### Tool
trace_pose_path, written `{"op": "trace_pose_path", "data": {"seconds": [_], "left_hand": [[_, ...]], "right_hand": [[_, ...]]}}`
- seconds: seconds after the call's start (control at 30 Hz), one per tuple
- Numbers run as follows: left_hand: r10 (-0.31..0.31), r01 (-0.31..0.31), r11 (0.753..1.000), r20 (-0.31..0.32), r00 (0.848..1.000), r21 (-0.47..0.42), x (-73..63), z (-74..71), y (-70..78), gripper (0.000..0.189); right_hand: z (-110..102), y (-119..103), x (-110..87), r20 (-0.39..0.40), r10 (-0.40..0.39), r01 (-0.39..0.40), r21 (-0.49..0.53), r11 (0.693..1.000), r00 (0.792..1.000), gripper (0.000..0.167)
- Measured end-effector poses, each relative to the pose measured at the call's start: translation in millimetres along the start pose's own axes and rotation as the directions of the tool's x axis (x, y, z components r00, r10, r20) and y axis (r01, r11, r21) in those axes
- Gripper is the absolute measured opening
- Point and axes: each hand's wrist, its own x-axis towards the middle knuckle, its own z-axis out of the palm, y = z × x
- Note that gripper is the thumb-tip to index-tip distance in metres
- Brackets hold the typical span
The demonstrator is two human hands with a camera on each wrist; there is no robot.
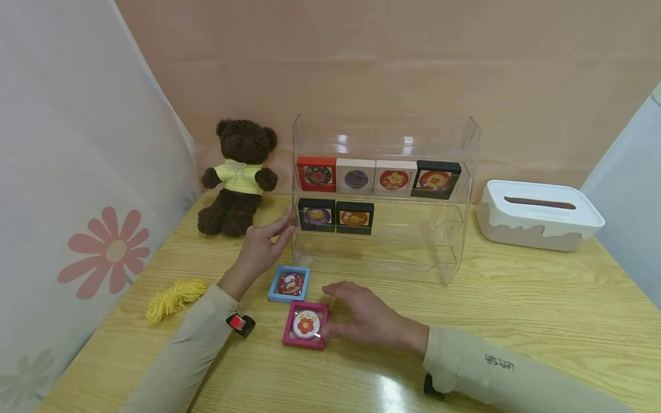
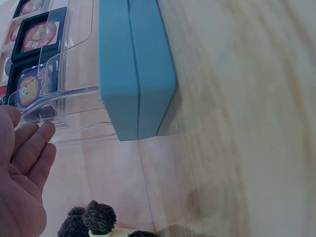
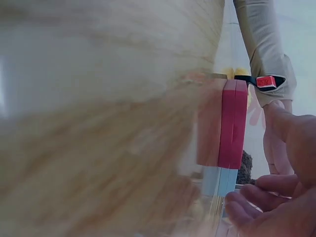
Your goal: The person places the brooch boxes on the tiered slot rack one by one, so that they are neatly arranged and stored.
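My left hand (image 1: 263, 244) reaches to the left side of a clear acrylic display rack (image 1: 397, 255), its fingertips right at the side edge. In the left wrist view its fingers (image 2: 32, 153) are fairly straight. My right hand (image 1: 364, 315) hovers beside a pink square frame (image 1: 305, 344) holding a round flower badge, thumb at the frame's right edge and fingers spread apart. A light blue frame (image 1: 289, 298) with a red round badge lies just behind the pink one. The right wrist view shows the pink frame (image 3: 233, 126) edge-on, near the right fingertips.
Framed badges fill the rack's middle tier, including a red frame (image 1: 317, 186); two black frames (image 1: 354, 230) sit lower left. A brown teddy bear (image 1: 242, 178) sits left of the rack, yellow cord (image 1: 175, 298) lies at the left, and a white tissue box (image 1: 537, 223) stands right.
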Motion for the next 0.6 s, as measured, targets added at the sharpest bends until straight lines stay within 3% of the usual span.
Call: {"op": "trace_pose_path", "data": {"seconds": [0.27, 0.6], "left_hand": [[0.018, -0.017, 1.0, -0.009, 1.0, 0.016, 1.5, -0.7, 1.3, 0.043], [0.001, -0.001, 1.0, 0.001, 1.0, -0.003, 0.0, -0.6, 1.4, 0.041]], "right_hand": [[5.1, -1.1, 2.3, 0.058, 0.042, -0.031, -0.178, 0.984, 0.997, 0.08], [8.3, -0.1, 5.6, 0.075, 0.052, -0.033, -0.239, 0.97, 0.996, 0.074]]}}
